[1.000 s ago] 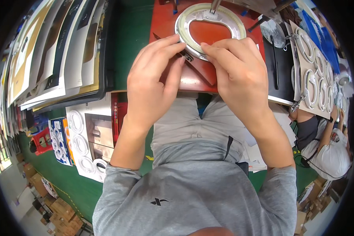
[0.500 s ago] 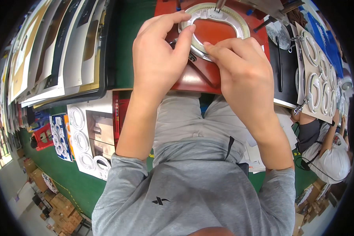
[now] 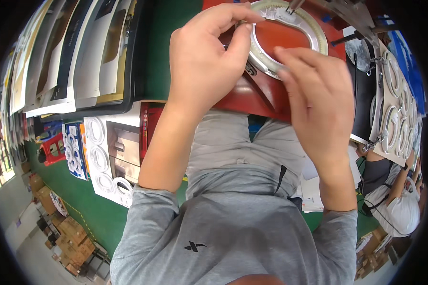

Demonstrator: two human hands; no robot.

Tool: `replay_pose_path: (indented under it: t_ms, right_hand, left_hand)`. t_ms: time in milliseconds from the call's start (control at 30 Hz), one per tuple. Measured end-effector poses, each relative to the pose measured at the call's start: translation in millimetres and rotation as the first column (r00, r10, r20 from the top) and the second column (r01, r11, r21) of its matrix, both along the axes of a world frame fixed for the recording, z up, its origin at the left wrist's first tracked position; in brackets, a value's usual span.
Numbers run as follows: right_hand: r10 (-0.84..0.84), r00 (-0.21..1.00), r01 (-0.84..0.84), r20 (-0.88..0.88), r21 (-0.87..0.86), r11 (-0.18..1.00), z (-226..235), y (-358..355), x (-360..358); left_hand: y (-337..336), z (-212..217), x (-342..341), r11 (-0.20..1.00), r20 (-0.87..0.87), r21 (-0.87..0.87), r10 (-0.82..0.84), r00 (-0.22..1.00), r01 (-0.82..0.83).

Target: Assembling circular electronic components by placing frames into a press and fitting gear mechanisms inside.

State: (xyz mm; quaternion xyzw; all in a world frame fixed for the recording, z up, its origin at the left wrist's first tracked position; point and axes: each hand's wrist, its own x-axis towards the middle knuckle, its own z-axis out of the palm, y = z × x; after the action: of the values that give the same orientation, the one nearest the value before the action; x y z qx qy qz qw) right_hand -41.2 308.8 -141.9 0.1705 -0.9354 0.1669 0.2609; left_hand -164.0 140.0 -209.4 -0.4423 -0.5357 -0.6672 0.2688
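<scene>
A round ring-shaped part, white with a pale ribbed rim, lies on a red work surface. My left hand is at its left side, thumb and forefinger closed over the rim; the fingertips hide what lies between them. Off the ring's lower right edge is my right hand, slightly blurred, its thumb and forefinger apart with nothing visible between them. Thin metal prongs come down onto the white block at the ring's top.
Stacked sheets in a black holder stand on the left. At right, a tan board carries several white rings. Metal fixture parts overhang the upper right. Another person sits at the far right; cardboard boxes lie at lower left.
My right thumb and forefinger have parted from a pinch at the ring's lower edge, and that hand has drawn back to the right. The left fingers have come closer together. The view has shifted slightly.
</scene>
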Motion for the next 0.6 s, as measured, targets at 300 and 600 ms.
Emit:
replay_pose_path:
  t_ms: [300, 600]
  right_hand:
    - [-0.188, 0.969, 0.192, 0.16, -0.008, 0.981, -16.4, 16.1, -47.8]
    - [-0.155, 0.988, 0.155, 0.02, -0.045, 0.987, -17.5, 16.7, -51.8]
  left_hand:
    - [-4.5, 25.6, 22.7, 0.895, 0.388, -0.405, 0.355, 0.85, -0.189]
    - [-4.6, 32.1, 30.6, 0.844, 0.331, -0.48, 0.425, 0.842, -0.238]
